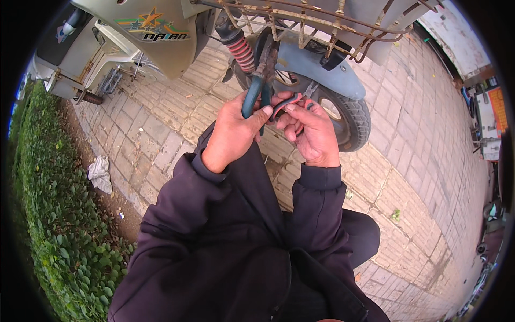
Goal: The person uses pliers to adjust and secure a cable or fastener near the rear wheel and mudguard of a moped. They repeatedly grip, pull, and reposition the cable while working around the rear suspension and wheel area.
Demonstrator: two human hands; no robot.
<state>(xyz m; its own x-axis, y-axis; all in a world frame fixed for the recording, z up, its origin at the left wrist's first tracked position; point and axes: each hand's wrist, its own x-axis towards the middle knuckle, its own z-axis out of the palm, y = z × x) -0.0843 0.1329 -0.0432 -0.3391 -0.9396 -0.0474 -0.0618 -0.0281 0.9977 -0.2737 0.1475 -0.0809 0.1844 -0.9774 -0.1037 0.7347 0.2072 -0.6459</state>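
My left hand (234,129) is closed round a big pair of pliers (254,92) with dark teal handles. Their worn, rusty jaws point up beside the red shock-absorber spring (241,53). Close against it, my right hand (314,131) is closed on a smaller pair of pliers (286,103) with red and black handles. The small metal jaws of that pair point up and to the right, in front of the wheel. The fingertips of both hands nearly meet between the two tools. Anything small pinched there is hidden by the fingers.
Just beyond my hands stands a scooter's front wheel (358,126) under a grey mudguard (316,64), with a rusty wire basket (322,13) above. Another vehicle (80,53) is at upper left. A hedge (64,231) and a crumpled whitish cloth (100,174) lie left of the paving (407,161).
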